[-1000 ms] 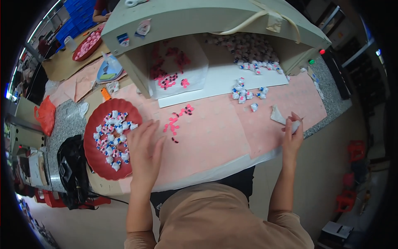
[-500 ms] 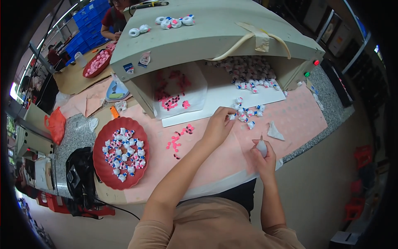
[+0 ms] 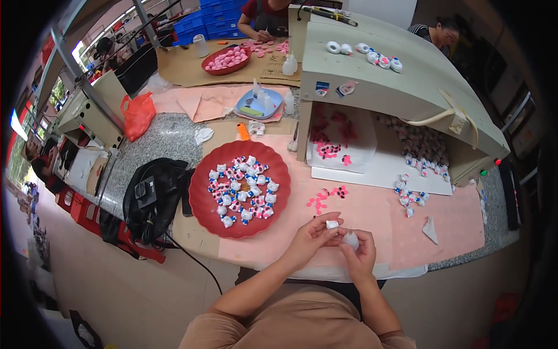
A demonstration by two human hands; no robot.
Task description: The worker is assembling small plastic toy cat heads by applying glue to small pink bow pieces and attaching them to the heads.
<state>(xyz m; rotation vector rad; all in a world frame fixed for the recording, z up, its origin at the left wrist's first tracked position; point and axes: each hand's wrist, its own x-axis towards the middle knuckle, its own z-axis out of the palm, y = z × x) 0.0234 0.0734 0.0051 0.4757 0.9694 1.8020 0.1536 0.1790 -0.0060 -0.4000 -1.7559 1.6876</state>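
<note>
Between the fingertips of my left hand [image 3: 313, 239] is a small white figurine [image 3: 332, 224], held above the front of the pink cloth. My right hand [image 3: 361, 256] is wrapped round a translucent squeeze bottle [image 3: 350, 239] with a thin tip pointing up, close beside the figurine. Past my hands lie several flat pink and dark pieces [image 3: 321, 200]. A red scalloped bowl [image 3: 200, 216] to the left holds many white figurines with blue and pink parts. On the right, a loose group of similar figurines [image 3: 410, 199] rests on the cloth, near a crumpled white tissue [image 3: 430, 230].
A grey-green box-like machine [image 3: 401, 87] stands over a white board [image 3: 372, 180] bearing more figurines and pink pieces. Left of the bowl sits a black bag [image 3: 157, 195]. Behind are a blue tray [image 3: 247, 107] with bottles and a red bowl of pink balls [image 3: 216, 68]. Two co-workers are beyond.
My left hand has drawn back from the figurine group with one figurine, toward my body. My right hand has brought the bottle beside it. The view has swung left.
</note>
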